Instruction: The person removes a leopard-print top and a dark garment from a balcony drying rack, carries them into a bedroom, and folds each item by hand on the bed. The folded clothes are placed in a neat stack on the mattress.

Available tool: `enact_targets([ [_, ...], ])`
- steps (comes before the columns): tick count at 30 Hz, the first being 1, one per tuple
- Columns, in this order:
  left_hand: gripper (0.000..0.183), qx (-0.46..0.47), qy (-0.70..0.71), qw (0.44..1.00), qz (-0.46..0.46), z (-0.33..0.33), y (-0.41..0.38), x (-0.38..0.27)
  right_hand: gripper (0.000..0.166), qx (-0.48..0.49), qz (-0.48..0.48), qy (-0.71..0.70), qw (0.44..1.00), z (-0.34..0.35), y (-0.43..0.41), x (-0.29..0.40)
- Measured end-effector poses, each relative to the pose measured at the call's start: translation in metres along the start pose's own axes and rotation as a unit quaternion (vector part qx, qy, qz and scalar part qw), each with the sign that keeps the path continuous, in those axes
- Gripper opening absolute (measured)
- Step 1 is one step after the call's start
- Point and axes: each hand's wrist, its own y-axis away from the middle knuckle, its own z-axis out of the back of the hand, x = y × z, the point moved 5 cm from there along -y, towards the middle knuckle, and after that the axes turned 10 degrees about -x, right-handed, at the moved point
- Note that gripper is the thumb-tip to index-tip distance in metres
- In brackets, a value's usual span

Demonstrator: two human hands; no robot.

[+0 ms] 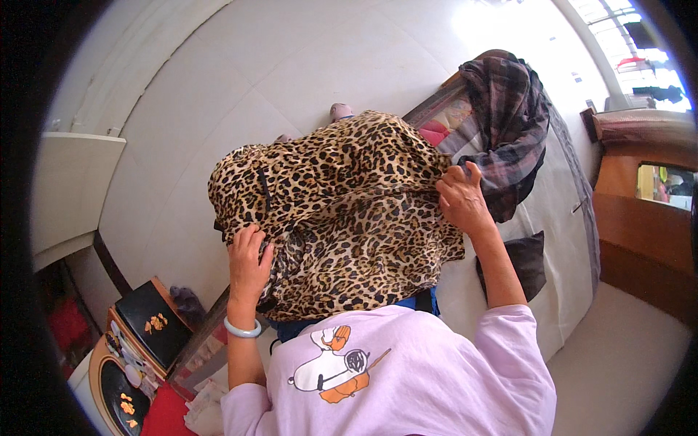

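A leopard-print cloth garment (pixel 349 201) lies spread across my lap, with a fold running along its middle and a short dark strip (pixel 264 189) on its upper left part. My right hand (pixel 464 200) pinches the garment at its right edge. At the left edge, my left hand (pixel 250 267) holds the cloth with the fingers curled over it and the thumb on top. Part of the garment's lower side rests against my lilac T-shirt (pixel 403 376). Blue cloth (pixel 427 302) shows beneath it.
A crumpled plaid garment (pixel 507 125) lies on the bed (pixel 567 234) to the right, beyond my right hand. Nearer lies a dark folded cloth (pixel 526 264). Wooden furniture with dark panels (pixel 152 321) stands at lower left. Pale floor tiles (pixel 283 60) extend ahead.
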Motion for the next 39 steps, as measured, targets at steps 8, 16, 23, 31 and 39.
enact_targets([
  [8,0.025,0.000,-0.005,1.000,-0.008,0.002,-0.004,-0.002,0.023,-0.137,-0.030,0.067,0.988,0.014,0.005,-0.008],
  [16,0.022,-0.032,0.009,0.999,0.001,0.004,-0.007,0.001,0.021,-0.156,-0.067,0.015,0.985,0.019,0.006,-0.014],
  [23,0.021,-0.032,0.010,0.999,0.005,0.004,-0.004,0.005,0.022,-0.195,-0.050,0.040,0.979,0.045,-0.004,-0.015],
  [31,0.012,-0.055,0.078,0.995,0.016,0.016,0.002,0.007,0.029,-0.060,-0.036,0.068,0.995,-0.001,0.023,-0.033],
  [39,0.042,-0.112,0.155,0.914,0.358,0.016,0.034,0.088,0.026,-0.141,-0.143,-0.023,0.979,-0.002,0.043,-0.030],
])
